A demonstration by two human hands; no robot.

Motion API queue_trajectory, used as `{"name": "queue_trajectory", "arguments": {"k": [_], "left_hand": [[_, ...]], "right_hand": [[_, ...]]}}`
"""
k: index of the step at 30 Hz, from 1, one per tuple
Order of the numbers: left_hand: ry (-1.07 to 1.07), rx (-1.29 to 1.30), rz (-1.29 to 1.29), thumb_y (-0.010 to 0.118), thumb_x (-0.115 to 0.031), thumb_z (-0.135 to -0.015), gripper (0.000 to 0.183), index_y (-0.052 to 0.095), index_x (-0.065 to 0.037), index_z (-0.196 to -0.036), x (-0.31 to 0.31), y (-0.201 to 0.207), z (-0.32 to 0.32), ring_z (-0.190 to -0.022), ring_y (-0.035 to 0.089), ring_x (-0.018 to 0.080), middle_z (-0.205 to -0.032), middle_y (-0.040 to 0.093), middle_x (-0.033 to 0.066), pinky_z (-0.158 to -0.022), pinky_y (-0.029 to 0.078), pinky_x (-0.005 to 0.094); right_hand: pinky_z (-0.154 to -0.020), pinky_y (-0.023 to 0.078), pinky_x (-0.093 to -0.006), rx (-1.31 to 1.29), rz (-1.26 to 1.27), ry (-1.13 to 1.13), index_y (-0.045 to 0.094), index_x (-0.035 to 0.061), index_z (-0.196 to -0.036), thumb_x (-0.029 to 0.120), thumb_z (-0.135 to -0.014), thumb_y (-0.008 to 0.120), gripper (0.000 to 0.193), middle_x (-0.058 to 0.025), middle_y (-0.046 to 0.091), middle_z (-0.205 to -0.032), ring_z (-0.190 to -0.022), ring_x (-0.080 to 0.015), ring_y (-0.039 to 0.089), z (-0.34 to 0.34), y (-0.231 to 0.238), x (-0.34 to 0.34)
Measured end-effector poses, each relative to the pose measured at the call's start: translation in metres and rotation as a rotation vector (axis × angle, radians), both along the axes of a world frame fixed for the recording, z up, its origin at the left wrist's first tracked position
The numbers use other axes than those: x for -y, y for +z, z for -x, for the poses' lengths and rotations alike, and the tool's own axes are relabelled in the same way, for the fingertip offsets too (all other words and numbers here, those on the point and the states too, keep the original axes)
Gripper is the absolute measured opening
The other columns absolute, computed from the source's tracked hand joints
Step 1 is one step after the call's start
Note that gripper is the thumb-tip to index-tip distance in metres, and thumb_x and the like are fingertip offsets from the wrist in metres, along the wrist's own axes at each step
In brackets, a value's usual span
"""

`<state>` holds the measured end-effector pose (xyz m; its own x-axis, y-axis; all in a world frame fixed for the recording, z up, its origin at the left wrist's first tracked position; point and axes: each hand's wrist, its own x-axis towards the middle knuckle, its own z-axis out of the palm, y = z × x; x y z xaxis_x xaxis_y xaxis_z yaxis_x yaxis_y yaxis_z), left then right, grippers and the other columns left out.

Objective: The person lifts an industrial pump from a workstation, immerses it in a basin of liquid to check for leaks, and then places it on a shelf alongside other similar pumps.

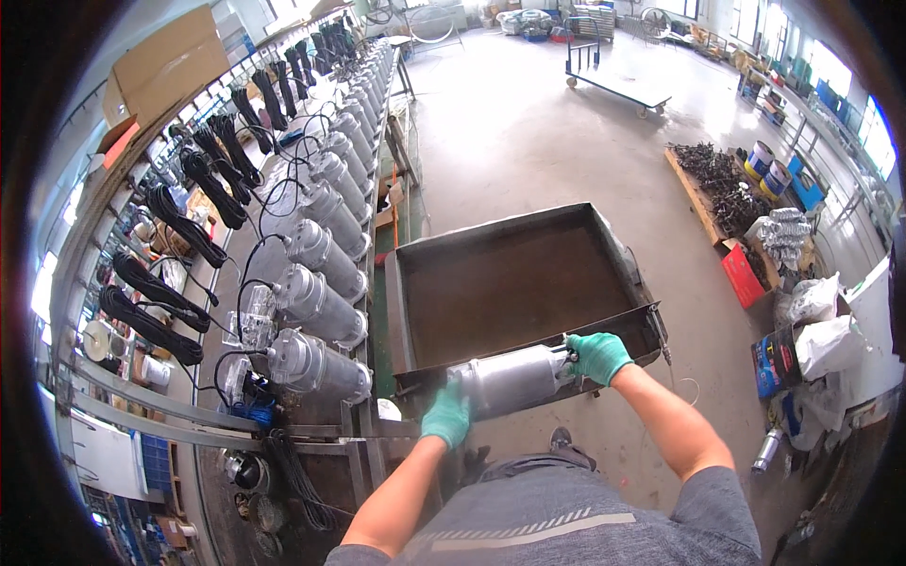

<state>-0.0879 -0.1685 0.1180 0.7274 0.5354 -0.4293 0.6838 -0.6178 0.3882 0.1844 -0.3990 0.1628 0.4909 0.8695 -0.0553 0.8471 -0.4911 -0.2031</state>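
A silver motor-like metal cylinder (517, 377) lies sideways between my two green-gloved hands, at the near edge of a dark metal tank (408, 354). My left hand (447, 416) grips its left end from below; that end is smeared by motion. At the other end, my right hand (600, 357) is closed around the fittings that stick out there. Its fingertips are partly hidden. Similar silver cylinders (321, 366) with black cables stand in a long row on the bench to my left.
Coiled black cables (151, 291) hang on the rack beyond the row. A flat trolley (618, 90) stands far off. On the right are a pile of dark metal parts (717, 184), a red box (743, 275), white bags (826, 347) and a small silver cylinder (767, 450) on the floor.
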Motion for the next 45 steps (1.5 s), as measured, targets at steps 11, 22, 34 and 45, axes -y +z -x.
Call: {"name": "queue_trajectory", "arguments": {"k": [11, 22, 34, 45], "left_hand": [[-0.010, 0.259, -0.078, 0.049, -0.031, -0.104, 0.066, 0.019, -0.021, -0.162, -0.021, -0.056, 0.005, -0.120, 0.058, 0.0503, -0.144, 0.047, 0.0333, -0.100, 0.048, 0.0557], [0.044, 0.228, 0.117, 0.047, -0.013, -0.106, 0.057, 0.023, -0.015, -0.159, -0.005, -0.032, -0.001, -0.141, 0.047, 0.0390, -0.158, 0.040, 0.0219, -0.114, 0.041, 0.0420], [0.099, 0.339, 0.076, 0.054, -0.016, -0.104, 0.064, 0.027, -0.032, -0.159, -0.007, -0.044, 0.000, -0.120, 0.062, 0.0462, -0.133, 0.062, 0.0280, -0.097, 0.051, 0.0503], [0.189, 0.447, 0.089, 0.062, -0.017, -0.100, 0.058, 0.043, -0.025, -0.154, -0.007, -0.045, -0.003, -0.122, 0.062, 0.0431, -0.132, 0.064, 0.0264, -0.101, 0.051, 0.0465]], "right_hand": [[-0.067, 0.055, -0.0509, -0.135, -0.157, -0.338, 0.064, 0.0155, -0.117, 0.038, -0.086, 0.074, 0.040, -0.0167, 0.072, -0.086, -0.081, -0.0395, 0.070, 0.014, -0.028, -0.006], [-0.083, 0.055, -0.0477, -0.315, -0.273, -0.360, 0.063, 0.0052, -0.122, 0.048, -0.083, 0.078, 0.060, -0.0202, 0.071, -0.106, -0.097, -0.0370, 0.070, 0.025, -0.019, 0.016], [-0.096, 0.052, -0.0493, -0.318, -0.230, -1.096, 0.048, -0.0029, -0.128, 0.033, -0.085, 0.076, 0.063, -0.0307, 0.066, -0.119, -0.111, -0.0445, 0.065, -0.127, -0.196, 0.188], [-0.085, 0.052, -0.0519, -0.367, -0.387, -0.691, 0.054, 0.0125, -0.125, 0.031, -0.101, 0.061, 0.031, -0.0215, 0.071, -0.105, -0.099, -0.0406, 0.069, -0.150, -0.105, 0.087]]}}
